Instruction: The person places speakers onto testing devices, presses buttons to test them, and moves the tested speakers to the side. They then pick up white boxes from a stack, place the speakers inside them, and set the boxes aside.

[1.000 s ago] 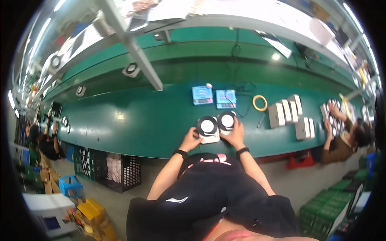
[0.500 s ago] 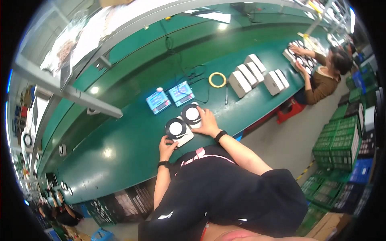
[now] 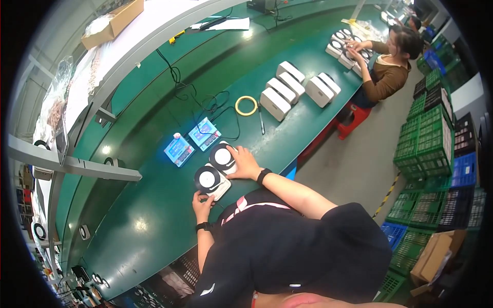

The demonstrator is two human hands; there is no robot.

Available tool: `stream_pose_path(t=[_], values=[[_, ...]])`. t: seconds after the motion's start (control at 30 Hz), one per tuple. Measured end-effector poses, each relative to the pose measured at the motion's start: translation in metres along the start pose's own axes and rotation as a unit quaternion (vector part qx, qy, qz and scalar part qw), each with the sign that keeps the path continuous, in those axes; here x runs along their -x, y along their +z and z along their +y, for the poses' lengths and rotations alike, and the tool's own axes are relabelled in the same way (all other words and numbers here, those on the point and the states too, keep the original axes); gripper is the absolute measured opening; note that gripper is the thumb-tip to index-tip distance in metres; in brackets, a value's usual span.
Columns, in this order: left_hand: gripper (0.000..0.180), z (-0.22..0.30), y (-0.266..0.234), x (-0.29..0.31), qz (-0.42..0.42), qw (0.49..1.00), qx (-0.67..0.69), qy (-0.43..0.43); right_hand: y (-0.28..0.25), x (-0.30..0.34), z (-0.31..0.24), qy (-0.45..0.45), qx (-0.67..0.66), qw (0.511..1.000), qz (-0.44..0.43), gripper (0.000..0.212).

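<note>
My left fingers (image 3: 197,197) were clamped with the thumb on the near-left corner of the left disc box (image 3: 207,178), and my right fingers (image 3: 237,154) were closed around the right side of the right disc box (image 3: 222,156). That grip was the same as half a second before. Both white boxes lay flat on the green desk (image 3: 138,244), black discs upward, side by side; whether they touched, I could not tell

What had changed was mostly my view: it had swung further to the right, so the boxes and my fingers sat further left in it. The two blue meters (image 3: 179,149) were just beyond the boxes as before, and the yellow ring (image 3: 246,114), the pen (image 3: 262,122) and the upright white cases (image 3: 275,104) kept their places on the desk

Farther along, the co-worker (image 3: 387,79) on the red stool (image 3: 354,120) had moved: both hands, well apart earlier, were now close together over the group of disc boxes there. More of the stacked green crates (image 3: 423,136) showed at the right, and the cardboard carton (image 3: 431,259) beside them had come more fully into sight
</note>
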State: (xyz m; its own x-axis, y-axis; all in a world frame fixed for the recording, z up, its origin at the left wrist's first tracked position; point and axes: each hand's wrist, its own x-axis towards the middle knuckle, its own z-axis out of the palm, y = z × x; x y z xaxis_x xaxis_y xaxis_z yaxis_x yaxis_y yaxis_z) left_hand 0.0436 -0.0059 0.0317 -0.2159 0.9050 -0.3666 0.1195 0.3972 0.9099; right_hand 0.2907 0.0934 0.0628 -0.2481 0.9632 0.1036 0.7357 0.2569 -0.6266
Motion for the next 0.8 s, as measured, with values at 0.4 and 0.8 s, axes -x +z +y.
stream_pose_path(t=[0.4, 0.8], values=[[0.063, 0.002, 0.003, 0.002, 0.000, 1.000, -0.003, -0.006, -0.001, 0.002, 0.002, 0.011, 0.007, 1.000, -0.018, 0.109], [0.051, -0.011, -0.017, 0.015, -0.024, 0.996, -0.015, 0.085, 0.000, 0.000, -0.005, -0.002, -0.004, 1.000, -0.011, 0.108]])
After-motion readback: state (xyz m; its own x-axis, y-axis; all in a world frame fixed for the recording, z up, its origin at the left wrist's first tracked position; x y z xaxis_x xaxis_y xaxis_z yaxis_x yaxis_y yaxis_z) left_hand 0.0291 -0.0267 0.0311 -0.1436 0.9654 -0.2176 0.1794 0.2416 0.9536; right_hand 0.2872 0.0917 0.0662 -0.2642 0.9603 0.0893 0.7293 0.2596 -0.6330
